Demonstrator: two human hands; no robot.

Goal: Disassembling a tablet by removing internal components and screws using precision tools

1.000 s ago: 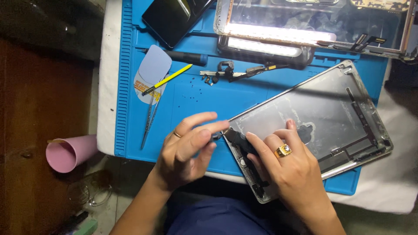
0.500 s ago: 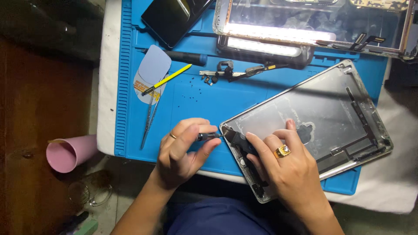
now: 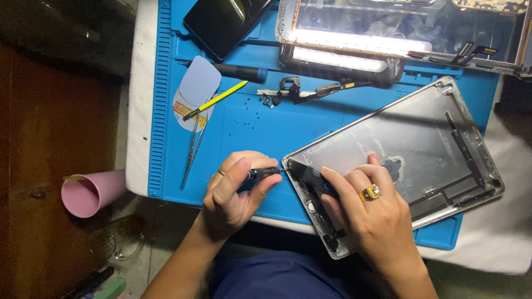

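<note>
My left hand [image 3: 235,191] grips a small dark screwdriver [image 3: 265,173], its tip at the near-left corner of an opened silver tablet back shell [image 3: 421,133]. The shell lies tilted on a blue work mat [image 3: 249,127]. My right hand [image 3: 371,216], with a gold ring, rests flat inside the shell's near-left part, fingers over a dark strip component [image 3: 313,176] along its edge.
On the mat lie tweezers [image 3: 191,149], a yellow pry tool [image 3: 216,99] on a pale opening pick [image 3: 194,91], a dark-handled screwdriver [image 3: 238,71], loose flex parts [image 3: 299,91] and tiny screws. A black phone [image 3: 221,19] and lit screen panel [image 3: 360,36] sit behind. A pink cup [image 3: 88,194] stands left.
My left hand drew back from the shell's corner, curled around the screwdriver and now points its tip at that corner. My right hand stayed in place.
</note>
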